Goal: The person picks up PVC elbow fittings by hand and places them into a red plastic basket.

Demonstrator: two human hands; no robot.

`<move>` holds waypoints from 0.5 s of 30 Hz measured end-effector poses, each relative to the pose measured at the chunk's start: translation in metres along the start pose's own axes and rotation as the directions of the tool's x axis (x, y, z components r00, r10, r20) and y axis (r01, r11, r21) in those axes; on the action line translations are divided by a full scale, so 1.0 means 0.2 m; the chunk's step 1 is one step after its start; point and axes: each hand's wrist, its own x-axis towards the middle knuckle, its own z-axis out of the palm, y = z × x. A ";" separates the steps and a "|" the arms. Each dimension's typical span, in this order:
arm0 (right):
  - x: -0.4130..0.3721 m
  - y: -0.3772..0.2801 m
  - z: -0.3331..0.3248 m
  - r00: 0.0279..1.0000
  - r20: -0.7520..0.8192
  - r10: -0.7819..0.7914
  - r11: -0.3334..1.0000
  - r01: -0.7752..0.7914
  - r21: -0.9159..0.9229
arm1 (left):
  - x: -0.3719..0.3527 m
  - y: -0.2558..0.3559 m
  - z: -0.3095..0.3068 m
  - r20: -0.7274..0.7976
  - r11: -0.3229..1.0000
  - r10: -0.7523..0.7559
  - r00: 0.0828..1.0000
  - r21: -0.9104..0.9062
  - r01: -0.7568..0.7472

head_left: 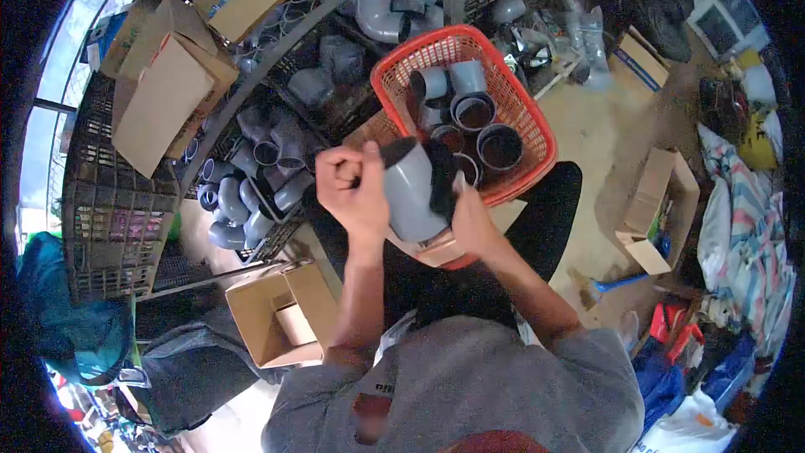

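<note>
Shirt: A grey shirt (470, 386) filled the bottom centre of the frame, with both bare arms reaching up from it.
Left hand: The left hand (352, 184) was curled into a tight fist, pressed against the upper rim of a grey pipe fitting (411, 193); whether anything lay inside the fist cannot be told.
Right hand: The right hand (471, 220) gripped the fitting from the other side, its fingers mostly hidden behind a dark cloth-like piece (442, 174).
Fitting: It was held upright at mid-frame, above the lap.
Open box: A cardboard box (277, 310) stood open at lower left.
Basket: A red basket (537, 117) sat just beyond the hands, holding several grey fittings (474, 109).
Crates: Black crates (109, 210) at left and top held many more grey elbows (251, 193).
Progress: Judging by this, one fitting was in hand, a few were in the basket and most remained in the crates.
</note>
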 end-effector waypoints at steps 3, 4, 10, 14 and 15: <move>-0.02 -0.16 -0.09 0.995 0.064 -0.082 0.987 0.090 -0.136 | 0.02 0.03 0.02 0.087 0.997 0.050 0.995 -0.067 -0.045; -0.02 -0.20 -0.11 0.974 0.018 -0.224 0.938 0.220 -0.267 | -0.02 0.06 0.04 0.125 0.997 0.062 0.990 -0.051 -0.056; 0.11 0.05 -0.12 0.997 -0.081 -0.016 0.961 0.037 0.273 | -0.14 0.12 0.08 0.205 0.991 0.074 0.976 -0.123 -0.049; -0.10 0.01 -0.12 0.997 -0.015 0.076 0.953 -0.068 0.294 | -0.01 0.07 0.02 0.030 0.927 -0.050 0.998 -0.371 0.058; -0.12 -0.06 -0.15 0.994 -0.026 -0.107 0.979 0.110 0.173 | 0.01 0.06 0.03 -0.003 0.817 -0.138 0.990 -0.566 0.112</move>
